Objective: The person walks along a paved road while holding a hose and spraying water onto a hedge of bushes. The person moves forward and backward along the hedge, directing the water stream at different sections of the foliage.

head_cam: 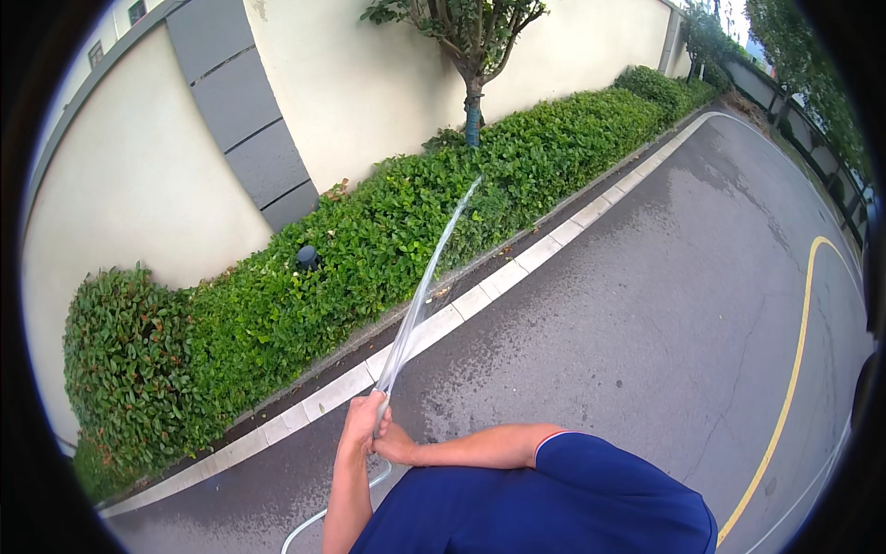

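My left hand (pixel 361 418) is wrapped around the end of a pale garden hose (pixel 381 410), with its thumb side by the outlet. Just below and to the right, my right hand (pixel 394 442) also grips the hose, partly hidden behind the left. A clear stream of water (pixel 422 291) shoots from the hose end, arcs over the kerb and lands on a trimmed green hedge (pixel 387 235). Behind my hands the hose trails down past my left forearm and out at the bottom of the view.
A pale stone kerb (pixel 471 302) separates the hedge from the partly wet asphalt (pixel 623 332). A dark garden lamp (pixel 307 258) pokes out of the hedge. A tree trunk with blue-green wrapping (pixel 473 121) rises before a cream wall (pixel 567 48). A yellow line (pixel 796 374) curves along the right.
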`<state>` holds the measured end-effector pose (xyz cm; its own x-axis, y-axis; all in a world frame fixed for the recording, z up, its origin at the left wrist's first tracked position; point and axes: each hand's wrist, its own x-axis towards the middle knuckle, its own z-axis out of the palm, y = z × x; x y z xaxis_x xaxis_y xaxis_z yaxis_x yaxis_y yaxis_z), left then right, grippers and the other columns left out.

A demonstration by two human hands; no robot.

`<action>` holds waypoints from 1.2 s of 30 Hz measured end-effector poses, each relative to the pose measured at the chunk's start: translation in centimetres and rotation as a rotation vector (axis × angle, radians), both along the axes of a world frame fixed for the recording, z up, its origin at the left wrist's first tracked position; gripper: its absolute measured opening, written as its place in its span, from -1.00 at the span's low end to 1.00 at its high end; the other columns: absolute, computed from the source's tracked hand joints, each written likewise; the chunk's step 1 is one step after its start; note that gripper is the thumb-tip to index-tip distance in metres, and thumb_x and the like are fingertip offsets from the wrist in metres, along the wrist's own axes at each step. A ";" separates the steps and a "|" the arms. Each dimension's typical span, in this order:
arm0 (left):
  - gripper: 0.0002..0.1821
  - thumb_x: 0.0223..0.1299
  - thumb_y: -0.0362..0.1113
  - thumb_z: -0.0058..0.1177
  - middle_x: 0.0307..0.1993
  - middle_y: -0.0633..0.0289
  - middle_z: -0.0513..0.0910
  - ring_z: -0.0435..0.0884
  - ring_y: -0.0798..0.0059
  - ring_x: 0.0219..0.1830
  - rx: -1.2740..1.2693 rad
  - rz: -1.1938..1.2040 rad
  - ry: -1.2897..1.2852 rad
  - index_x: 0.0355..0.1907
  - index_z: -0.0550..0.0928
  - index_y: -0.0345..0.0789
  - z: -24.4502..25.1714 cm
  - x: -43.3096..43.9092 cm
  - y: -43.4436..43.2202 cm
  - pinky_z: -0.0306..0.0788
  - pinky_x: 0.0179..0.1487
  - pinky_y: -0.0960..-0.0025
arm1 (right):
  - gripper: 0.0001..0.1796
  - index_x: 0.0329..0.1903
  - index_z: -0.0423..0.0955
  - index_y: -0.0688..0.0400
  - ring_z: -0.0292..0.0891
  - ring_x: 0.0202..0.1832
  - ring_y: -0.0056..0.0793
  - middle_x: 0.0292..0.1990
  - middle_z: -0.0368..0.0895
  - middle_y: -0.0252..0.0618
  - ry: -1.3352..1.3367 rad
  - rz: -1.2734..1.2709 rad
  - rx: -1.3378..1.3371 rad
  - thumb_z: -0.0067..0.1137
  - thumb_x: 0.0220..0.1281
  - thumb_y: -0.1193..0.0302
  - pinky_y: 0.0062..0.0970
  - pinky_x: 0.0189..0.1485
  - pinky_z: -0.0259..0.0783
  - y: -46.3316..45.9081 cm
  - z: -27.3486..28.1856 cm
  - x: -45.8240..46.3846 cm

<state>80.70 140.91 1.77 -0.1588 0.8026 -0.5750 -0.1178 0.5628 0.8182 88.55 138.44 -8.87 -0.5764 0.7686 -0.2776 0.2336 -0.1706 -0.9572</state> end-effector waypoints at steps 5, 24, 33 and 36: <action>-0.68 0.22 -0.18 -0.07 -0.71 0.21 0.44 0.37 0.54 -0.75 -0.011 0.055 -0.026 -0.57 0.45 -0.36 -1.0 -0.4 0.0 0.23 -0.73 0.47 | -0.75 -0.48 0.45 0.25 0.55 -0.35 -0.21 -0.49 0.57 -0.11 -0.007 0.027 -0.051 0.20 -0.09 0.31 -0.27 -0.22 0.42 0.0 0.4 0.1; -0.64 0.21 -0.14 -0.07 -0.74 0.21 0.42 0.37 0.49 -0.76 -0.014 0.221 -0.075 -0.62 0.44 -0.33 -2.1 -1.4 -1.2 0.25 -0.71 0.44 | -0.80 -0.52 0.40 0.24 0.50 -0.46 -0.32 -0.58 0.50 -0.21 -0.014 0.087 -0.118 0.19 -0.19 0.40 -0.31 -0.34 0.40 -0.4 -1.5 -1.0; -0.66 0.20 -0.14 -0.06 -0.73 0.23 0.45 0.40 0.51 -0.76 -0.006 0.376 -0.139 -0.61 0.47 -0.32 -3.3 -2.6 -2.3 0.28 -0.71 0.44 | -0.83 -0.45 0.46 0.22 0.49 -0.45 -0.41 -0.54 0.55 -0.24 0.002 0.189 -0.242 0.17 -0.07 0.39 -0.38 -0.33 0.39 -0.8 -3.8 -2.2; -0.67 0.20 -0.15 -0.06 -0.71 0.23 0.44 0.40 0.49 -0.75 -0.012 0.402 -0.164 -0.58 0.45 -0.33 -3.5 -3.0 -2.7 0.29 -0.71 0.42 | -0.83 -0.46 0.47 0.22 0.50 -0.45 -0.42 -0.54 0.55 -0.26 0.012 0.187 -0.245 0.18 -0.06 0.37 -0.38 -0.33 0.38 -1.0 -3.2 -2.0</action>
